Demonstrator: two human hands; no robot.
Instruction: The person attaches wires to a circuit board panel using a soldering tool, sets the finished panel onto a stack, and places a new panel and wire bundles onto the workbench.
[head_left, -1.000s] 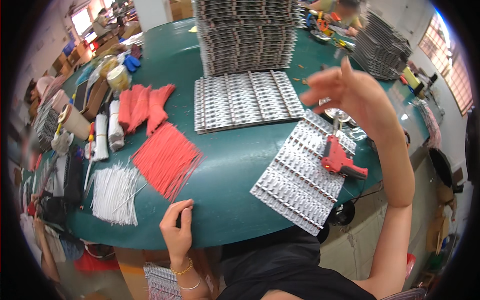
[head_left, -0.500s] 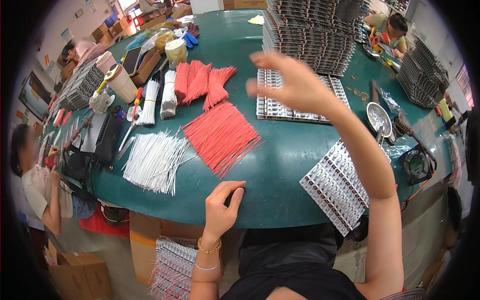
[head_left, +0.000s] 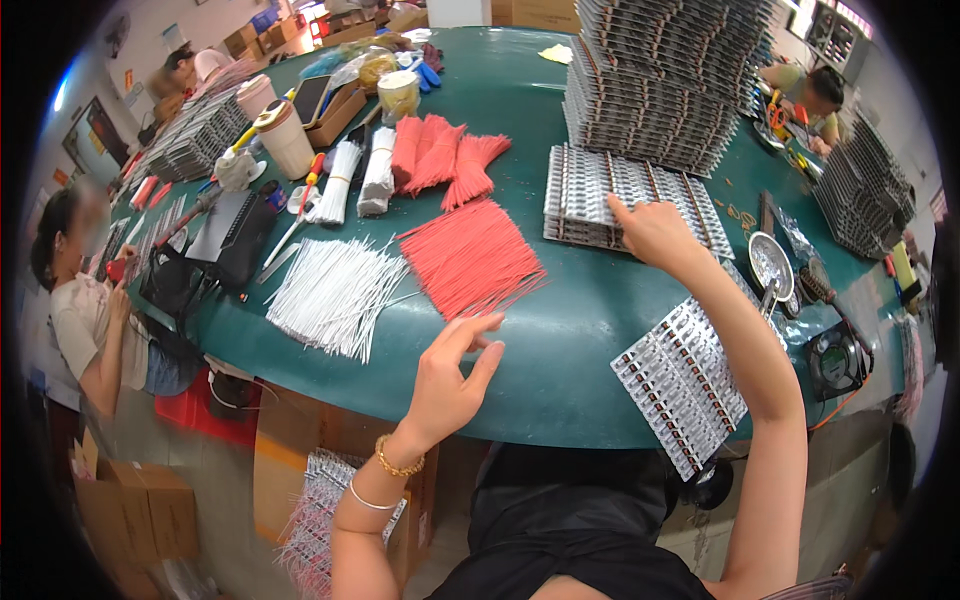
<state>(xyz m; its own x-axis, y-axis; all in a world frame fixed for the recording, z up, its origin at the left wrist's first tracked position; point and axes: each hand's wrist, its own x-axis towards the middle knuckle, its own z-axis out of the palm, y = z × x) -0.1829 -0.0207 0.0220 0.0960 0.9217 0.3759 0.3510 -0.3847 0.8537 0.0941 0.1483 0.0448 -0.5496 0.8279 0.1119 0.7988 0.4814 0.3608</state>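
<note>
My right hand (head_left: 655,230) is at the near edge of a low stack of silver grid-like panels (head_left: 590,175). Its index finger lies on the top panel and the other fingers curl at the edge, partly hidden. Over the table's near part my left hand (head_left: 455,375) is raised, thumb and fingers apart, holding nothing. Just beyond it lies a spread of red wires (head_left: 470,260), with a pile of white wires (head_left: 335,295) to its left. Another silver panel (head_left: 680,385) lies by my right forearm, partly overhanging the table edge.
A tall stack of panels (head_left: 655,90) stands behind the low one. Bundled red wires (head_left: 475,170), bundled white wires (head_left: 340,180) and a tumbler (head_left: 285,140) stand at back left. To the right are a metal dish (head_left: 770,260) and a small fan (head_left: 838,360). Other people work around the table.
My right hand has come down from above onto the near edge of the low panel stack. My left hand has risen slightly toward the red wires. The whole view has shifted a little.
</note>
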